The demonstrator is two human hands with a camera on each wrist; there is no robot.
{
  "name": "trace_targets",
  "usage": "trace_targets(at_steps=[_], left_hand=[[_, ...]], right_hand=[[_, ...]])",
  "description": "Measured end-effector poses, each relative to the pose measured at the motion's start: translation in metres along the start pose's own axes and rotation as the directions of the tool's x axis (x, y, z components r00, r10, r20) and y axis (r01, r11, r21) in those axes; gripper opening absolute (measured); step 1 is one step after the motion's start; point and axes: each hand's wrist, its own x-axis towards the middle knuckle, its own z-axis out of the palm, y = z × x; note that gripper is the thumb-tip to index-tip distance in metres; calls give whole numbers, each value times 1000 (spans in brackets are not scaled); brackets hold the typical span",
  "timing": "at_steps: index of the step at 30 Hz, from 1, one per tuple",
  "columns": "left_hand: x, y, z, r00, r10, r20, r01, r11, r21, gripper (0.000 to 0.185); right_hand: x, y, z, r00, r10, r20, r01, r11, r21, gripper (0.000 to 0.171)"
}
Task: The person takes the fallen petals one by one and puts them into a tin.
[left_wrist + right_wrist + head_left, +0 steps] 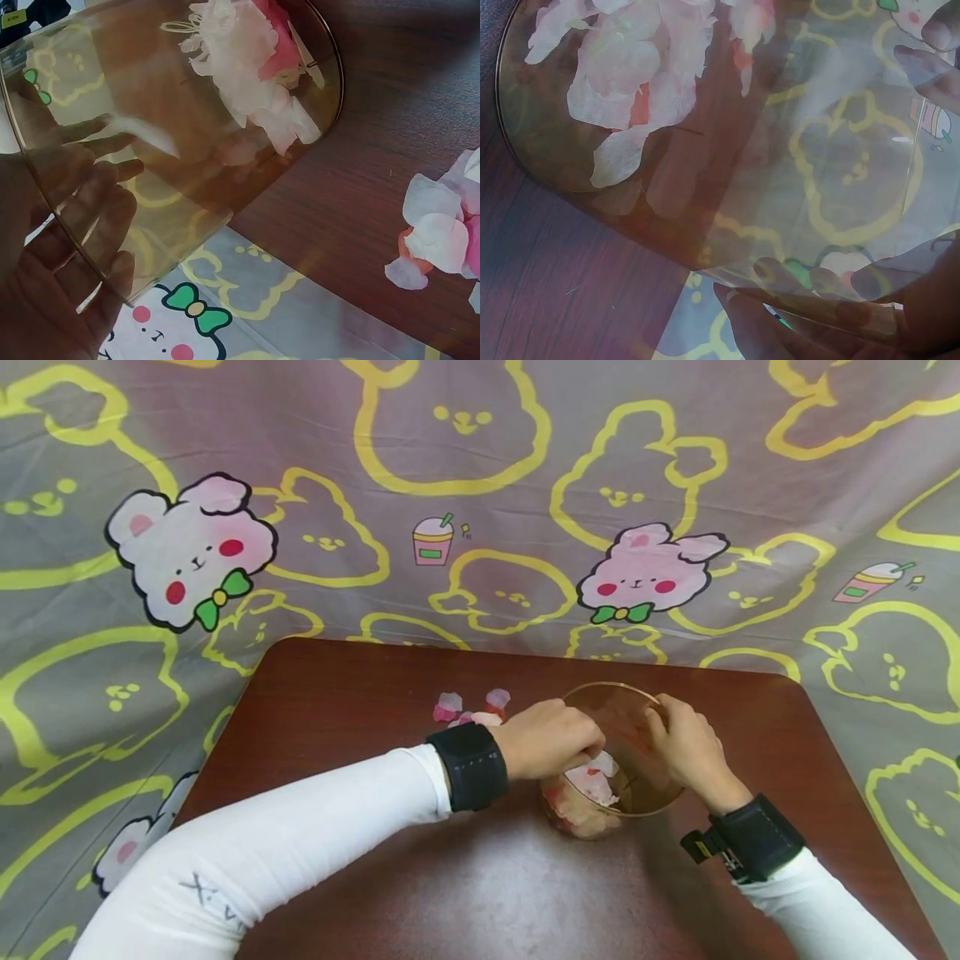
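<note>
A clear glass jar (pixel 637 727) lies tilted on the brown table (pixel 360 710), with pink and white petals (pixel 594 785) piled at its base. My right hand (pixel 686 747) grips the right side of the jar near its rim; its fingers (pixel 780 322) wrap the glass. My left hand (pixel 551 739) is curled over the left rim, fingertips dipping into the mouth and hidden, so I cannot tell whether it holds anything. In the left wrist view the petals (pixel 251 64) show through the jar (pixel 187 150), and fingers (pixel 90 195) lie against the glass.
Several loose petals (pixel 468 710) lie on the table behind my left hand, also seen as petals (pixel 439 240) in the left wrist view. A bunny-print cloth (pixel 480 485) hangs behind and round the table. The table's far edge is close behind the jar.
</note>
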Motion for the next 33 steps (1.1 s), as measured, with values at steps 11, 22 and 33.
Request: trace_targets(at_steps=[11, 22, 33], left_hand=[[5, -1, -4, 999, -22, -32, 22, 1000, -10, 11], [-11, -49, -19, 939, -221, -262, 215, 975, -54, 15], [-48, -117, 9, 821, -537, -196, 517, 844, -145, 31]], right_hand=[[1, 4, 0, 1000, 3, -3, -3, 1000, 5, 25], [5, 6, -2, 1000, -14, 0, 14, 1000, 10, 27], [7, 6, -2, 1000, -25, 10, 25, 1000, 15, 28]])
